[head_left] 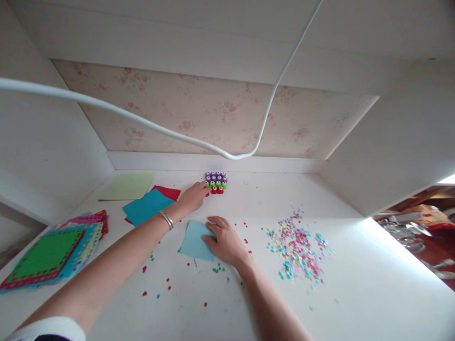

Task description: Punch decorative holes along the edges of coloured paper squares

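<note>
My left hand (194,198) reaches to the back of the white table, fingers closed at the left end of a group of small craft punches (218,183). These stand in purple, green and red rows. A bit of red punch shows under the fingertips, which partly hide it. My right hand (225,240) rests on the right edge of a light blue paper square (195,241), thumb and fingers apart. Just left of my left hand lie blue sheets (146,207) over red paper (167,192).
A stack of sheets with punched borders (46,255) lies at the left, and pale green paper (127,186) behind it. Confetti (298,246) is heaped at the right; loose bits are scattered in front. A white cable (170,135) hangs across the view above the table.
</note>
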Demonstrator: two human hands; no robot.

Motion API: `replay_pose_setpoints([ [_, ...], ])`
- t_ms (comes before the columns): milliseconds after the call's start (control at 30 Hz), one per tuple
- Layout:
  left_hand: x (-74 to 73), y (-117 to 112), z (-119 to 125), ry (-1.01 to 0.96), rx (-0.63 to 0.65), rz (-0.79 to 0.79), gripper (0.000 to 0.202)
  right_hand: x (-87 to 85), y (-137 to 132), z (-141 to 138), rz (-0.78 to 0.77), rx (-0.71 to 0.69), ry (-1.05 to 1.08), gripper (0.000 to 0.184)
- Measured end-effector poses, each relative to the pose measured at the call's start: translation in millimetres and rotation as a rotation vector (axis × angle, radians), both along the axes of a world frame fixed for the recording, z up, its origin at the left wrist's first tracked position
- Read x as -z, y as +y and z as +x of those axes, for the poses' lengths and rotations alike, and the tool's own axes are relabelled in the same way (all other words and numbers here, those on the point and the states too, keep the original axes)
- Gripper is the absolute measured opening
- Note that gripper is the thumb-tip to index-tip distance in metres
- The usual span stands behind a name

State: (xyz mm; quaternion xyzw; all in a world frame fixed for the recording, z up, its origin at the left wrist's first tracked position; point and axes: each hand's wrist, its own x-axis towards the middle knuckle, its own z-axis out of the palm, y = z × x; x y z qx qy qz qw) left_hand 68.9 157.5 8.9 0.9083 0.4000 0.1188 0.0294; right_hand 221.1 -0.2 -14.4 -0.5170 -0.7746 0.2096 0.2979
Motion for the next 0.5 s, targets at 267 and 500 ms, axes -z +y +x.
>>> replay_pose_setpoints([
  [267, -4.7, -30, -48, -0.135, -0.024, -0.155, 0.017, 5.4, 6, 12, -0.249, 0.238, 0.490, 0.042],
  [500, 15.2, -98, -91, -0.399, -0.114, -0.251, 0.022, 14.0, 8, 19, -0.487, 0.221, 0.691, 0.046],
])
